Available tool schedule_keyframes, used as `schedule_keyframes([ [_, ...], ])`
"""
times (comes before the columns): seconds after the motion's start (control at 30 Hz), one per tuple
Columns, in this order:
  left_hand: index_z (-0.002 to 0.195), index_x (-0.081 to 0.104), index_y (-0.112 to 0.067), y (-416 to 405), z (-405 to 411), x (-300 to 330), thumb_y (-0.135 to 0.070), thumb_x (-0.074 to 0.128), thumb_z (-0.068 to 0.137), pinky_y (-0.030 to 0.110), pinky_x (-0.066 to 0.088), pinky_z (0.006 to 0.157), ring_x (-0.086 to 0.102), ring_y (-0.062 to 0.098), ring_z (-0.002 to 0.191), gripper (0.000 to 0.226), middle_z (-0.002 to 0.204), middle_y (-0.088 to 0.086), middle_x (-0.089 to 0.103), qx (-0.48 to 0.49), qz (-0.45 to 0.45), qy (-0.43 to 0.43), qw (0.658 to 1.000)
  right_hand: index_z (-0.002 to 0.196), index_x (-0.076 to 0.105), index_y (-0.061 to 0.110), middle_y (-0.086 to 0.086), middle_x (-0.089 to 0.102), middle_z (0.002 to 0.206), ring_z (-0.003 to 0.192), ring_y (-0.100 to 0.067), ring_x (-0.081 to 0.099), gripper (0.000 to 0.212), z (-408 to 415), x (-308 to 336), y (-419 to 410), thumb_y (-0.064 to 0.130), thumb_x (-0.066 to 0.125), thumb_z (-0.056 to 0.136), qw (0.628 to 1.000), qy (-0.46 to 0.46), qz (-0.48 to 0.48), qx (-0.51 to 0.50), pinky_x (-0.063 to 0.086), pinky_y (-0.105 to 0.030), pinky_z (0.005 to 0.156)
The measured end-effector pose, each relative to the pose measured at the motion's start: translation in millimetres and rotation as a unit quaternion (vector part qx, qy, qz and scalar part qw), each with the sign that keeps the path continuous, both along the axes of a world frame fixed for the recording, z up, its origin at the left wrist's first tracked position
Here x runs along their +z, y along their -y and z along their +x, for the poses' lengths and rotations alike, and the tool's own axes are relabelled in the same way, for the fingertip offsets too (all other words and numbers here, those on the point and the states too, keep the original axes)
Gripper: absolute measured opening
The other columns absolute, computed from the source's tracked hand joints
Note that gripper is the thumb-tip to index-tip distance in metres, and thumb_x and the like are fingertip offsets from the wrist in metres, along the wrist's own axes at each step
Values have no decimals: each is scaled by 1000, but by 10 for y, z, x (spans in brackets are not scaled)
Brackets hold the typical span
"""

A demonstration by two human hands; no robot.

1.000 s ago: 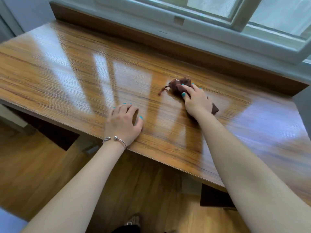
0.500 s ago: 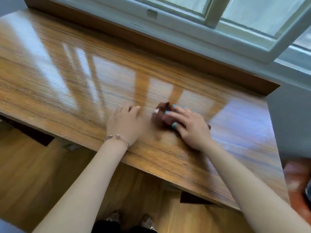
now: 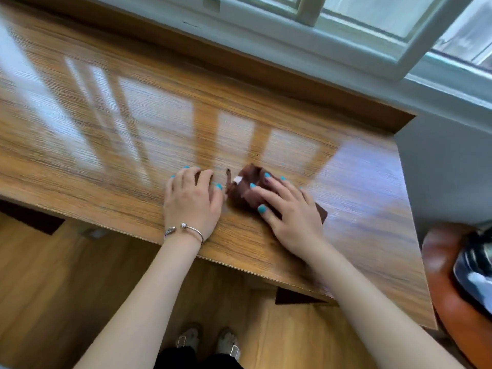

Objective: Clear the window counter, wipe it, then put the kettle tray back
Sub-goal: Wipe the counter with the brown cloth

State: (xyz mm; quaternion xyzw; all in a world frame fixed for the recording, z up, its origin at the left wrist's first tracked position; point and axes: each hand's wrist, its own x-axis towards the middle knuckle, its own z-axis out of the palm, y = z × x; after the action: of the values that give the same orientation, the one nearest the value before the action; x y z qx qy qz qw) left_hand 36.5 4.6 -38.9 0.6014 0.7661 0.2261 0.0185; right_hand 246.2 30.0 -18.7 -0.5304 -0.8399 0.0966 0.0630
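Note:
A glossy wooden window counter stretches under the window. A crumpled brown cloth lies near its front edge. My right hand presses flat on the cloth with its fingers spread over it. My left hand rests palm down on the bare wood just left of the cloth, fingers lightly bent, holding nothing. A silver bracelet sits on that wrist. No kettle tray shows on the counter.
A window frame and sill run along the back. A grey wall bounds the counter on the right. A brown leather seat with a dark object on it stands at right. Wood floor and my feet lie below.
My right hand has dragged the cloth from the counter's middle back toward the front edge, beside my left hand. The view has shifted right, bringing the leather seat in.

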Motion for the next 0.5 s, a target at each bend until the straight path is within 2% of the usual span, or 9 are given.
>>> schedule_keyframes([
  [0.13, 124, 59, -16, 6, 3, 0, -44, 56, 86, 49, 31, 106, 45, 32, 124, 47, 128, 13, 54, -13, -21, -15, 1000, 139, 37, 54, 17, 35, 154, 144, -16, 30, 44, 230, -61, 820, 56, 35, 96, 999, 6, -4, 53, 26, -44, 111],
  [0.27, 128, 56, -15, 8, 14, 3, -44, 55, 88, 49, 30, 108, 43, 33, 126, 49, 131, 14, 53, -22, -28, -28, 999, 139, 34, 56, 19, 31, 155, 144, -13, 26, 45, 347, 4, 630, 54, 35, 94, 997, 16, -21, 77, 21, -36, 113],
  [0.37, 130, 54, -15, -1, 12, 3, -45, 52, 89, 49, 29, 110, 42, 32, 128, 51, 133, 14, 51, -26, -32, -33, 999, 139, 35, 57, 20, 27, 156, 147, -14, 20, 42, 415, 30, -35, 51, 37, 97, 999, 13, -32, -7, 16, -38, 117],
  [0.5, 132, 53, -18, 13, 24, 34, -47, 49, 90, 49, 28, 111, 40, 30, 131, 51, 136, 12, 50, -26, -45, -24, 998, 143, 33, 53, 15, 25, 158, 148, -18, 19, 43, 470, 26, -1099, 45, 38, 101, 988, 30, -18, -152, 20, -46, 116],
])
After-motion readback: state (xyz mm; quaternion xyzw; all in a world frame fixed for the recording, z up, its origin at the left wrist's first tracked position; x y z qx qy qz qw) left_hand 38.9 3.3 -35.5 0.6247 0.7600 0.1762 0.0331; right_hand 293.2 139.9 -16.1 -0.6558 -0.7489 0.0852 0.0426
